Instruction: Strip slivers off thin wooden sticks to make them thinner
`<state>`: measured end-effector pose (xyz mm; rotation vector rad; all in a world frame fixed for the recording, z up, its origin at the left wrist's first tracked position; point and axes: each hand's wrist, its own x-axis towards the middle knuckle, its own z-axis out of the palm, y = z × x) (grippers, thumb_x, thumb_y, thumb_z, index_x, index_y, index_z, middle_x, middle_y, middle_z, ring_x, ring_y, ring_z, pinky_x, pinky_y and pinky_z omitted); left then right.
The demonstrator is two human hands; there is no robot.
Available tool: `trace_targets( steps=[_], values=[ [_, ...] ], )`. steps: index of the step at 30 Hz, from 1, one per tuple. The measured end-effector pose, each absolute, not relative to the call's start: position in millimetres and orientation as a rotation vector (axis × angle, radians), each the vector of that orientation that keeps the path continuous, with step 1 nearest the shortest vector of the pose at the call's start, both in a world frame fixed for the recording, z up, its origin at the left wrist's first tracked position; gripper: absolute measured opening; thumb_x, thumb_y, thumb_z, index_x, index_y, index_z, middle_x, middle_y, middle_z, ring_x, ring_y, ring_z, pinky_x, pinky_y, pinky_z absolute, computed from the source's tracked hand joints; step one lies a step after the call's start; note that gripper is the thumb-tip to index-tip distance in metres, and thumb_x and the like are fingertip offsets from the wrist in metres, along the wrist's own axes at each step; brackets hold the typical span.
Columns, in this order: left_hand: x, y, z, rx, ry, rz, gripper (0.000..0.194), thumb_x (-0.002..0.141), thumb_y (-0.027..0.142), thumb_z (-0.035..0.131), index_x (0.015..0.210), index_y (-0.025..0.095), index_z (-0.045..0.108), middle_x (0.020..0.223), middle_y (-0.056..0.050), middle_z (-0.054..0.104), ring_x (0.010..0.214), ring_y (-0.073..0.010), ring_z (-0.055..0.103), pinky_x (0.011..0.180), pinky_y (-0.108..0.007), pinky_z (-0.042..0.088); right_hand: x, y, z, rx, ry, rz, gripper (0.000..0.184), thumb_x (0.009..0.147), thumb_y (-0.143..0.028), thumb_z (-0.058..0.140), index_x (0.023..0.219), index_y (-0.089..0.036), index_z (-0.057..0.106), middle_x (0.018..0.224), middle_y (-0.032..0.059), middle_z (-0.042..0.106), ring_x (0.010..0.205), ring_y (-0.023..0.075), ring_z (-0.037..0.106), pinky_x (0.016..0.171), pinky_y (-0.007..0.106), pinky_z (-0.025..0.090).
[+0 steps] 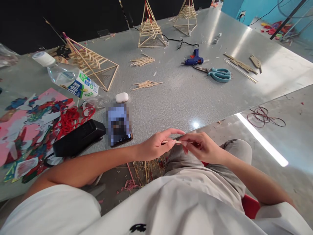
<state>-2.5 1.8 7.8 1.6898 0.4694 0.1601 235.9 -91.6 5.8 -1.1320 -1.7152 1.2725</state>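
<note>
Left hand [156, 147] and right hand [201, 147], both pinched on one thin wooden stick [178, 142] above the lap, beside table edge [220, 119]: best gripped near the ends, kept level, pressed lightly against snapping.

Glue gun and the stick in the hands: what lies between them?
Head view: only bare grey table between the glue gun and the stick.
</note>
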Motion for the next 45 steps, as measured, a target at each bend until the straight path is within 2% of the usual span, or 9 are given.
trace_targets(
  steps=[4, 7, 13, 22, 25, 28, 33, 39, 45],
  values=[
    [-2.4, 1.2, 12.4, 1.602, 0.495, 0.159, 0.051, 0.112, 0.041, 0.048, 0.155, 0.013, 0.051, 0.065, 0.012, 0.030, 0.058, -0.0111, 0.030, 0.056, -0.022, 0.028, 238.4, -91.2, 6.3, -1.071, -1.708, 1.400, 0.029, 0.113, -0.029, 0.050, 0.113, -0.014, 0.075, 0.082, 0.0032, 0.078, 0.048, 0.0060, 0.035, 0.046, 0.021, 0.029],
    [-2.1, 0.9, 13.7, 1.586, 0.483, 0.161, 0.052, 0.112, 0.042, 0.050, 0.156, 0.014, 0.051, 0.064, 0.012, 0.032, 0.058, -0.0113, 0.031, 0.058, -0.023, 0.033, 238.9, -91.6, 6.2, -1.060, -1.678, 1.451, 0.031, 0.113, -0.031, 0.049, 0.118, -0.014, 0.075, 0.083, 0.0034, 0.079, 0.049, 0.0065, 0.034, 0.046, 0.022, 0.028],
    [-2.1, -0.2, 11.6, 1.618, 0.469, 0.174, 0.047, 0.112, 0.041, 0.048, 0.152, 0.016, 0.051, 0.064, 0.013, 0.030, 0.059, -0.0114, 0.031, 0.066, -0.024, 0.042, 235.2, -91.9, 3.8, -1.103, -1.639, 1.398, 0.033, 0.113, -0.038, 0.054, 0.105, -0.013, 0.075, 0.075, 0.0026, 0.075, 0.050, 0.0073, 0.036, 0.048, 0.022, 0.029],
    [-3.1, 0.1, 8.3, 1.684, 0.468, 0.171, 0.048, 0.112, 0.038, 0.049, 0.154, 0.014, 0.050, 0.064, 0.013, 0.035, 0.058, -0.0100, 0.031, 0.060, -0.021, 0.036, 226.1, -94.8, -5.0, -1.212, -1.463, 1.450, 0.053, 0.108, -0.063, 0.060, 0.087, -0.015, 0.071, 0.069, 0.0019, 0.069, 0.052, 0.0084, 0.038, 0.049, 0.024, 0.028],
    [-4.8, 1.4, 2.6, 1.639, 0.458, 0.178, 0.053, 0.113, 0.042, 0.049, 0.157, 0.013, 0.048, 0.064, 0.012, 0.039, 0.054, -0.0095, 0.032, 0.053, -0.020, 0.029, 227.8, -92.6, -4.3, -1.168, -1.451, 1.519, 0.061, 0.110, -0.069, 0.053, 0.088, -0.015, 0.073, 0.070, 0.0044, 0.072, 0.054, 0.0098, 0.044, 0.052, 0.024, 0.035],
    [-6.3, 2.9, -0.9, 1.597, 0.467, 0.173, 0.057, 0.113, 0.047, 0.049, 0.159, 0.013, 0.048, 0.061, 0.012, 0.037, 0.052, -0.0098, 0.030, 0.049, -0.020, 0.025, 236.8, -89.4, 0.5, -1.174, -1.575, 1.404, 0.055, 0.115, -0.058, 0.049, 0.103, -0.014, 0.080, 0.081, 0.0076, 0.080, 0.061, 0.0117, 0.056, 0.058, 0.024, 0.045],
    [-6.3, 1.7, 6.2, 1.582, 0.520, 0.159, 0.057, 0.113, 0.047, 0.051, 0.160, 0.014, 0.049, 0.061, 0.012, 0.036, 0.053, -0.0099, 0.030, 0.050, -0.020, 0.026, 251.2, -84.5, 11.2, -1.158, -1.850, 0.945, 0.028, 0.112, -0.035, 0.062, 0.111, -0.017, 0.084, 0.092, 0.0075, 0.084, 0.066, 0.0117, 0.063, 0.058, 0.025, 0.044],
    [-4.6, 0.2, 13.2, 1.600, 0.526, 0.142, 0.056, 0.114, 0.046, 0.051, 0.159, 0.013, 0.048, 0.061, 0.013, 0.032, 0.052, -0.0093, 0.024, 0.050, -0.020, 0.021, 255.5, -74.3, 23.6, -1.151, -2.091, 0.838, 0.026, 0.112, -0.030, 0.062, 0.106, -0.021, 0.085, 0.092, 0.0058, 0.085, 0.068, 0.0125, 0.068, 0.066, 0.027, 0.048],
    [-2.6, 1.1, 14.7, 1.589, 0.492, 0.109, 0.055, 0.113, 0.045, 0.053, 0.157, 0.013, 0.046, 0.065, 0.012, 0.037, 0.056, -0.0096, 0.029, 0.054, -0.021, 0.025, 262.3, -58.4, 31.0, -1.111, -2.354, 0.832, 0.024, 0.110, -0.023, 0.061, 0.106, -0.022, 0.085, 0.086, 0.0028, 0.085, 0.065, 0.0132, 0.070, 0.064, 0.028, 0.042]
  ],
)
